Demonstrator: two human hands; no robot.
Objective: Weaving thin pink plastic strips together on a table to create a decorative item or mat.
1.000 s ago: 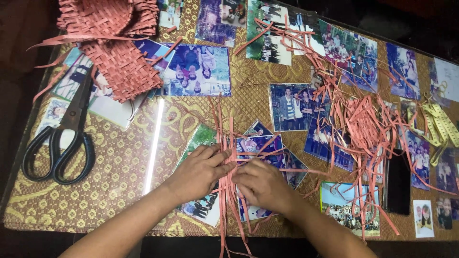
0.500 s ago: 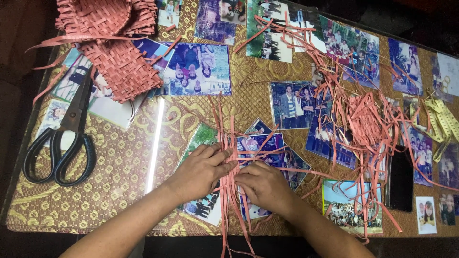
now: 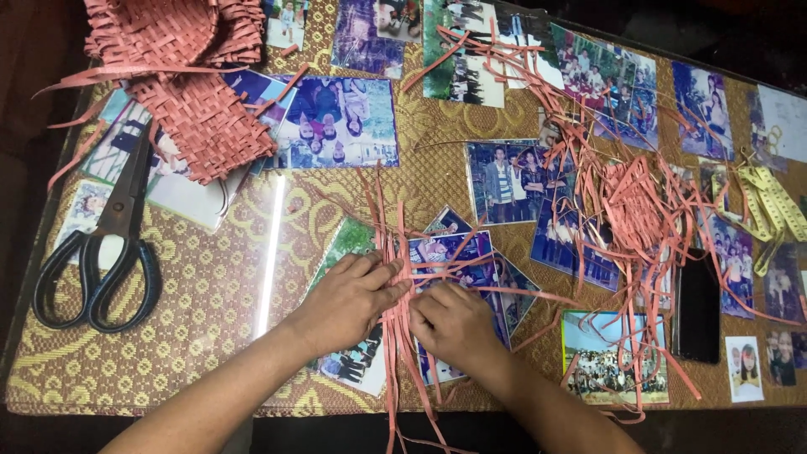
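To your far left lie black-handled scissors [image 3: 97, 252], blades pointing away from you, on the patterned gold tablecloth [image 3: 210, 336] under glass. Above them sits a woven pink basket piece [image 3: 189, 92], its loose ends trailing out. Printed photographs [image 3: 340, 122] are spread flat across the whole table. Off to your right, a tangled heap of pink strips [image 3: 639, 202] covers several photographs, a dark phone [image 3: 696, 307] lies just beside it, and a yellow tape measure [image 3: 769, 210] curls near the right edge.
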